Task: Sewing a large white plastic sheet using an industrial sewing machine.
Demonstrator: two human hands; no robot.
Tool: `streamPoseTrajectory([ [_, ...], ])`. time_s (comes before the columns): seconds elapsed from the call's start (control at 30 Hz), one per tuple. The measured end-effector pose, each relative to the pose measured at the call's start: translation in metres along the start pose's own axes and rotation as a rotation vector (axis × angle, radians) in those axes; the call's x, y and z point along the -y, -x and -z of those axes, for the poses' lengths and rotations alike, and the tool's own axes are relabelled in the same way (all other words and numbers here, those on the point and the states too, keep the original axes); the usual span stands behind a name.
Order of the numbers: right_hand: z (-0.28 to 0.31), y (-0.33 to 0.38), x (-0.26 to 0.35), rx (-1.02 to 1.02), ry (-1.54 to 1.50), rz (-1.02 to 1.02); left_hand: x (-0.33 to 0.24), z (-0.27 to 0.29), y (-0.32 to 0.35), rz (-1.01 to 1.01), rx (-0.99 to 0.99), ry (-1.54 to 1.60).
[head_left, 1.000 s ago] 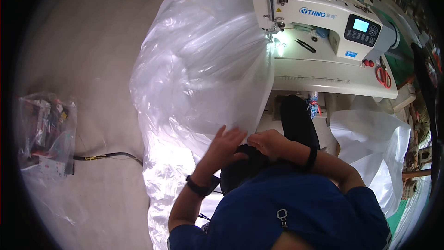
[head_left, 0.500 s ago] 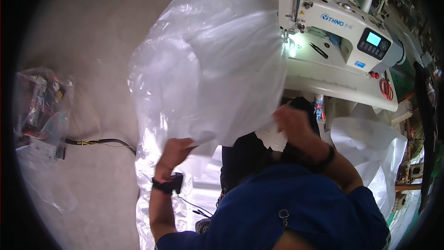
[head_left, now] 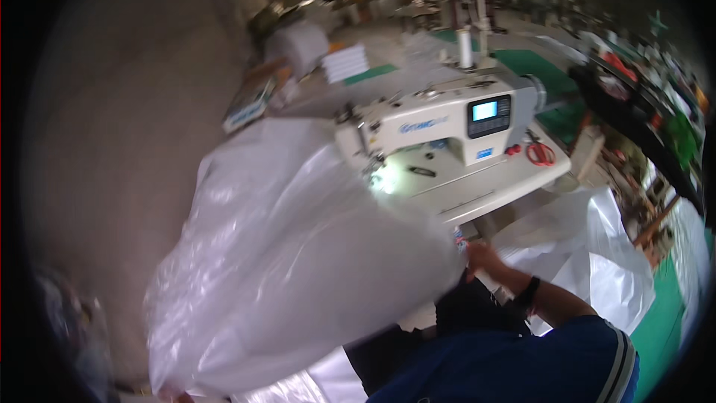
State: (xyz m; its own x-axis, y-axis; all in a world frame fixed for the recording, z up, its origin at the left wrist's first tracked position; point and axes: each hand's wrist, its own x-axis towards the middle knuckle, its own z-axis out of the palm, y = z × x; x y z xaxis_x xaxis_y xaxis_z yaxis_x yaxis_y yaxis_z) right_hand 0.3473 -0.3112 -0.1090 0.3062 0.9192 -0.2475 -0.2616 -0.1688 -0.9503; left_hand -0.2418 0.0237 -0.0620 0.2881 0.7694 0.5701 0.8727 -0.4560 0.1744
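A large, glossy, translucent white plastic sheet [head_left: 298, 269] hangs bulging in front of me, stretched between my two hands. My right hand [head_left: 483, 260] is closed on its right edge, beside the sewing machine table. At the lower left edge of the view, only a blurred part of my left hand [head_left: 174, 396] shows, closed at the sheet's lower left corner. The sheet's far end reaches up to the needle area of a white sewing machine [head_left: 418, 123], whose lamp is lit. Small black thread snips [head_left: 422, 172] lie on the machine bed.
Red-handled scissors [head_left: 540, 154] lie on the right end of the machine table [head_left: 477, 201]. A white thread cone [head_left: 465, 48] stands behind the machine. More white plastic sheeting [head_left: 589, 261] drapes at the right. A white stack [head_left: 344, 63] sits at the back left.
My view has tilted up and swung right. My left hand has moved out to the lower left with the sheet's corner, spreading the sheet wider. My right hand still grips its edge.
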Motion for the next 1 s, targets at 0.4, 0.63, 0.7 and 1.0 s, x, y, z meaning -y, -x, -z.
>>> streamPoseTrajectory([
  [0.4,-0.033,0.021,0.008,0.033,0.505,-0.288,-0.065,-0.086,-0.194,-0.081,-0.031,0.507],
  [0.63,-0.05,0.033,-0.026,0.253,0.549,-0.063,-0.091,-0.135,-0.254,-0.037,0.02,0.782],
  [0.7,-0.071,0.038,-0.007,0.321,0.428,-0.116,-0.091,-0.144,-0.251,0.004,0.044,0.851],
  [1.0,-0.085,0.013,0.004,0.527,0.543,-0.537,-0.011,-0.07,-0.013,0.524,0.11,0.921],
])
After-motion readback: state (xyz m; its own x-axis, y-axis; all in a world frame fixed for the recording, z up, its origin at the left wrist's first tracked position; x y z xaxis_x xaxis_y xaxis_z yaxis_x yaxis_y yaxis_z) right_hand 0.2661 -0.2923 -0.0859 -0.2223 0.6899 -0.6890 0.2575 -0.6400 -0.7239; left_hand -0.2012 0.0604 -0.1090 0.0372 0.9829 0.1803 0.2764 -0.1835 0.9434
